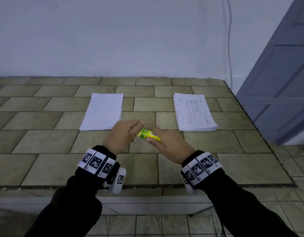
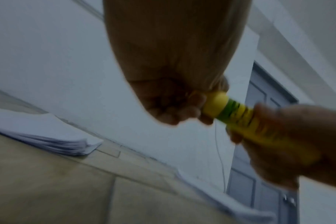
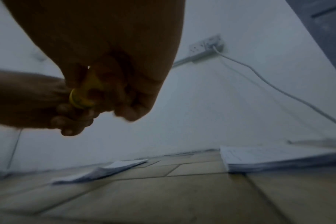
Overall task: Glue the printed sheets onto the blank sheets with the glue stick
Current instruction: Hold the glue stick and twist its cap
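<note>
Both hands meet above the middle of the tiled table [image 1: 45,142], between the two paper stacks and nearer the front edge than either. The right hand [image 1: 170,144] is wrapped round the body of the glue stick [image 1: 149,135], a yellow tube with a green band and a small printed label, held level and slanting from the right hand up toward the left. The left hand [image 1: 123,135] has its fingers curled round the tube's yellow cap end (the left wrist view shows the fingertips [image 2: 190,110] bunched right at the cap, with the green band just beyond them). Whether the cap is still seated or partly off cannot be told, as the fingers cover the joint. In the right wrist view the stick's round end [image 3: 79,99] shows between the dark, blurred fingers of both hands. The blank sheets [image 1: 103,111] lie in a neat stack on the left half of the table, their near right corner just beside the left hand in the head view. The printed sheets [image 1: 194,112] lie in a thicker stack to the right, well apart from the blank ones, text facing up. Both wrists carry black bands with white coded tags [image 1: 96,162] over dark sleeves. A white wall [image 1: 130,35] stands behind the table, with a cable [image 1: 230,48] hanging down it and a grey-blue door [image 1: 281,82] at the right.
</note>
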`<state>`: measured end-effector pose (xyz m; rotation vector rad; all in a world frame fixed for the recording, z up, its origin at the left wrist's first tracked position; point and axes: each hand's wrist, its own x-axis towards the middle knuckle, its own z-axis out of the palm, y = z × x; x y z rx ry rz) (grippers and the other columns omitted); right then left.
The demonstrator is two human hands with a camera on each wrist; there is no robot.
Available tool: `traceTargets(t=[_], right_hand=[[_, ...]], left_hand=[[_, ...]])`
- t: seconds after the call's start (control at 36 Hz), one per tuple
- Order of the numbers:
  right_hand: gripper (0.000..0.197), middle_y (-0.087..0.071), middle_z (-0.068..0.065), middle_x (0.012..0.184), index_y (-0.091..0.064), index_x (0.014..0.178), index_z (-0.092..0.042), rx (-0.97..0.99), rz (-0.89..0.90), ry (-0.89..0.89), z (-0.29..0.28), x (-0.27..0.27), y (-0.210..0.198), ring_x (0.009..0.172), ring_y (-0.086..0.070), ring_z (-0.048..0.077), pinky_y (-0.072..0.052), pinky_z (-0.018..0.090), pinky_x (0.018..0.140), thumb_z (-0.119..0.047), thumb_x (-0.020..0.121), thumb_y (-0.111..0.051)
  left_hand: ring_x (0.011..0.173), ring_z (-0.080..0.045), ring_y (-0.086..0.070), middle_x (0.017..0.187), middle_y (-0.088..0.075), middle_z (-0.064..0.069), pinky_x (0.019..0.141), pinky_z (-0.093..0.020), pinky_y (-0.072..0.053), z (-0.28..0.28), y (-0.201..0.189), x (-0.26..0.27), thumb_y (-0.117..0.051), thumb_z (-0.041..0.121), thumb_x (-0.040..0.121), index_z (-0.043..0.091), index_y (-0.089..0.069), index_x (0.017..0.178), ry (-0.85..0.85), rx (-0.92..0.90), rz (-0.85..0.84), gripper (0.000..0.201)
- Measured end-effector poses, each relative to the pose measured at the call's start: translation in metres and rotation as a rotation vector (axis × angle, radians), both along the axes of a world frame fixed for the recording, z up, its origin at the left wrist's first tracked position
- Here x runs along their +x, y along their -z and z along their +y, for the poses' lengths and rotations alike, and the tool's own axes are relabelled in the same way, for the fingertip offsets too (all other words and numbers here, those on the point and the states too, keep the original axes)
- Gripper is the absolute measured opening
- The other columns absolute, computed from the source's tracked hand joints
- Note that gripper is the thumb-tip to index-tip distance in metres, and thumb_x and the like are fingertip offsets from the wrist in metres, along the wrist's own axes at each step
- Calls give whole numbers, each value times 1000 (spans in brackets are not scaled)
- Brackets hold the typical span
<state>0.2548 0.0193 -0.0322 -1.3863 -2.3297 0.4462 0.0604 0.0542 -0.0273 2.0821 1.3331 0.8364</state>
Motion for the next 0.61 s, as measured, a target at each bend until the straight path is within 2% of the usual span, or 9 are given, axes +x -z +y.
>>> traceTargets(t=[0.11, 0.17, 0.22, 0.28, 0.36, 0.42, 0.47, 0.53, 0.61], right_hand=[[32, -49, -5, 63, -58, 94, -12, -386, 428, -75, 2, 3, -4, 56, -46, 10, -39, 29, 56, -40, 100, -45], [27, -44, -5, 60, -59, 95, -12, -560, 567, -65, 2, 3, -6, 52, -40, 8, -37, 22, 52, -34, 102, -45], [24, -45, -9, 59, -59, 92, -16, -519, 519, -67, 1, 2, -5, 52, -41, 6, -38, 22, 54, -34, 102, -45], [22, -51, -10, 67, -54, 87, -23, -262, 278, -80, -2, 0, -2, 60, -48, 8, -34, 28, 60, -39, 100, -47], [38, -64, 6, 95, -56, 113, -13, 16, -113, -5, -7, -5, 0, 83, -60, 23, -32, 31, 64, -46, 99, -43], [47, -66, 10, 105, -52, 124, -11, 103, -216, 34, -8, -7, -1, 88, -63, 28, -40, 36, 66, -49, 99, -40], [48, -66, 11, 104, -50, 125, -11, 121, -205, 42, -6, -6, -3, 87, -63, 29, -47, 39, 68, -50, 99, -39], [44, -65, 9, 96, -52, 120, -11, 43, -99, 18, -4, -3, -8, 82, -61, 26, -46, 39, 67, -48, 99, -41], [31, -56, 3, 75, -57, 105, -9, -174, 164, -64, -1, 2, -14, 67, -52, 19, -39, 34, 62, -38, 100, -46]], left_hand=[[60, -13, -42, 60, -48, 2, 54, -24, -29, 0, 5, -7, -40, 44, 96, 7, -56, 70, 73, 357, 59, 48], [58, -9, -42, 57, -45, 7, 53, -23, -30, 0, 3, -7, -39, 41, 98, 13, -52, 67, 101, 353, 54, 44], [51, -7, -39, 51, -37, 7, 52, -22, -27, 0, -1, -4, -38, 47, 95, 24, -41, 61, 107, 205, 30, 41], [48, -9, -35, 48, -35, 6, 53, -28, -27, 2, -6, -2, -40, 54, 92, 25, -37, 50, 77, -12, 70, 51], [48, -12, -39, 45, -38, 3, 56, -31, -30, 2, -11, 1, -44, 49, 99, 25, -53, 38, -25, -189, 183, 66], [49, -11, -42, 44, -40, 2, 56, -31, -31, 1, -11, 0, -44, 51, 98, 28, -55, 38, -61, -178, 176, 65], [47, -9, -42, 44, -45, 5, 55, -28, -29, 3, -10, -1, -44, 50, 97, 22, -50, 39, -58, -123, 122, 64], [48, -7, -42, 43, -45, 7, 51, -21, -25, 1, -10, -1, -43, 45, 100, 25, -41, 45, -31, -28, 125, 58], [53, -12, -37, 46, -31, 5, 49, -24, -22, -2, -15, -3, -32, 49, 97, 30, -31, 56, 46, 266, 188, 45]])
